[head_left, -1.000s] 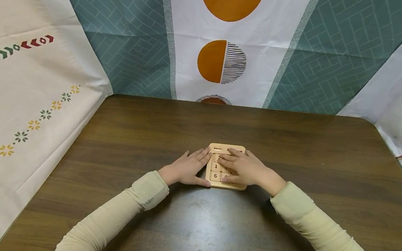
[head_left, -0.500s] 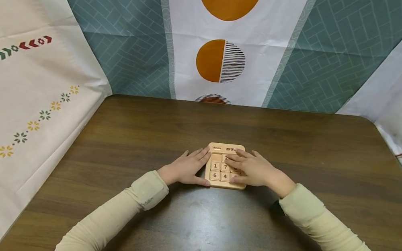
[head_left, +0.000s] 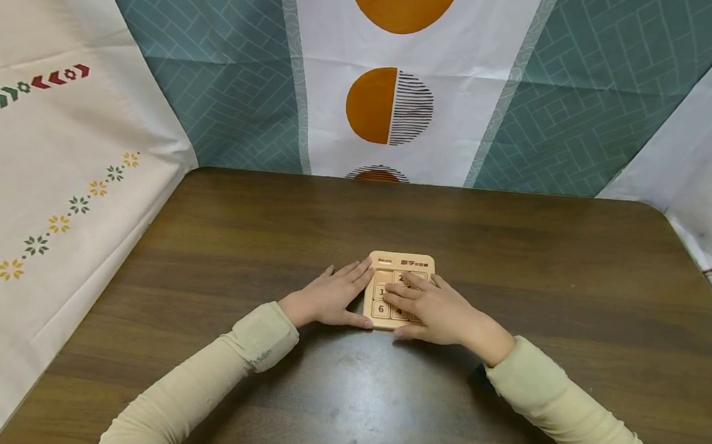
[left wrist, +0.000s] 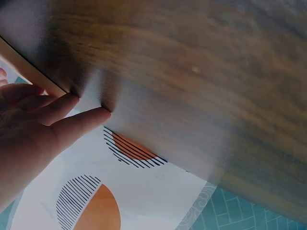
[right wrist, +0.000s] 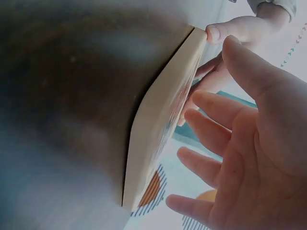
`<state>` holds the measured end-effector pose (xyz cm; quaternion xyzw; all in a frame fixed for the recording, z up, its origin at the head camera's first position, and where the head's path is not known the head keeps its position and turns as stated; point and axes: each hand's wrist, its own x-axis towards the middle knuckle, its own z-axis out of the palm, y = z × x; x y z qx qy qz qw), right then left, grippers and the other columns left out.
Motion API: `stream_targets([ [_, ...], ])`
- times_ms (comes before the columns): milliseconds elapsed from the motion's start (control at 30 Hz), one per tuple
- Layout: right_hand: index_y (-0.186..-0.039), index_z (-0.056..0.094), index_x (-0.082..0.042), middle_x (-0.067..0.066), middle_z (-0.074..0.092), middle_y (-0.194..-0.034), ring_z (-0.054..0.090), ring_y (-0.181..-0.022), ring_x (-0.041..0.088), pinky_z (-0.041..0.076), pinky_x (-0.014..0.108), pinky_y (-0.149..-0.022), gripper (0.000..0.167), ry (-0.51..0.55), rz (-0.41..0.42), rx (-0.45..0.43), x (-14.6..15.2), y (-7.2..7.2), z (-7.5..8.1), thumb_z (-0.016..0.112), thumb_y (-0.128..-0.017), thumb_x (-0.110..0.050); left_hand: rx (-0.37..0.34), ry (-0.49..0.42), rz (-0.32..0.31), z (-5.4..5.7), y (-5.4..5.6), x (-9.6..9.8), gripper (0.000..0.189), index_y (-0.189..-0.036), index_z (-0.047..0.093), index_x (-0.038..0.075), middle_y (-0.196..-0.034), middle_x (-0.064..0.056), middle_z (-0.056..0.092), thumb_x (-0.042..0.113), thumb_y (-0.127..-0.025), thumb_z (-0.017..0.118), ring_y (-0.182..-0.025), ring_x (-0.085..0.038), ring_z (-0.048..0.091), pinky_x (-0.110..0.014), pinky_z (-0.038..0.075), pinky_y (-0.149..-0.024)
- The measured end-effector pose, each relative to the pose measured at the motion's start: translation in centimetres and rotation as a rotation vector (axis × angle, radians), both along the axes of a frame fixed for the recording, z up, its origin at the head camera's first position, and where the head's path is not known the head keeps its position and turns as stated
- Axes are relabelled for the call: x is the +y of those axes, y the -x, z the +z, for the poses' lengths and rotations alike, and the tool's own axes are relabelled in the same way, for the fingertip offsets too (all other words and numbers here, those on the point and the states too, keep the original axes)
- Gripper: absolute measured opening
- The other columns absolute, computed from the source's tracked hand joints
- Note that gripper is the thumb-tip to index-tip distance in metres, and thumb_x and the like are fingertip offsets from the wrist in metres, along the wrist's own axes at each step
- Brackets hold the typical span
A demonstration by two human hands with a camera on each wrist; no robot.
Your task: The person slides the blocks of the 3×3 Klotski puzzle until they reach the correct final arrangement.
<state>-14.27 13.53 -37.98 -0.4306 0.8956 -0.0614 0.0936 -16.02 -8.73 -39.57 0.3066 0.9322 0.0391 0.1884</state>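
Note:
A wooden number sliding puzzle (head_left: 382, 326) lies flat on the table, its top-left slot bare. Tile 6 (head_left: 380, 309) shows at the lower left; a 1 and part of a 2 are also visible. My left hand (head_left: 331, 297) lies along the puzzle's left edge, fingers straight, thumb at the lower-left corner. Over the right side of the tiles, my right hand (head_left: 443, 316) spreads its fingers and hides several of them. In the right wrist view, the right fingers (right wrist: 206, 165) stretch across above the puzzle's face, thumb held apart. The left wrist view shows straight left fingers (left wrist: 79, 122) beside the puzzle's edge.
The dark wooden table (head_left: 265, 227) extends around the puzzle on all sides. Behind its far edge hangs a green and white patterned cloth (head_left: 226, 95). A cream cloth (head_left: 31, 184) hangs along the left side.
The 2 tile has slid right, baring the top-left slot. My right hand went right, then came back left and slightly nearer the front. My left hand stayed in place.

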Motion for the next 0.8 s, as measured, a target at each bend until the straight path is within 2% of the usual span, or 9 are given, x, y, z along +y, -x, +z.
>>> stream_targets([
  [400, -0.138, 0.043, -0.015, 0.006, 0.037, -0.142, 0.023, -0.133, 0.033, 0.021, 0.061, -0.098, 0.063, -0.049, -0.017, -0.032, -0.6, 0.3, -0.1, 0.055, -0.086, -0.049, 0.006, -0.009, -0.005, -0.1, 0.0, -0.1, 0.097, -0.146, 0.010, 0.005, -0.152, -0.009, -0.001, 0.064, -0.081, 0.050, -0.137, -0.025, 0.009, -0.055, 0.020, -0.102],
  [800, -0.139, 0.040, -0.016, 0.004, 0.035, -0.144, 0.022, -0.134, 0.032, 0.021, 0.061, -0.098, 0.063, -0.115, -0.048, -0.044, -1.0, 2.3, 0.3, 0.052, -0.088, -0.050, 0.004, -0.009, -0.005, 0.0, 0.0, -0.1, 0.097, -0.146, 0.010, 0.005, -0.152, -0.008, -0.002, 0.064, -0.081, 0.050, -0.138, -0.025, 0.009, -0.054, 0.020, -0.102],
])
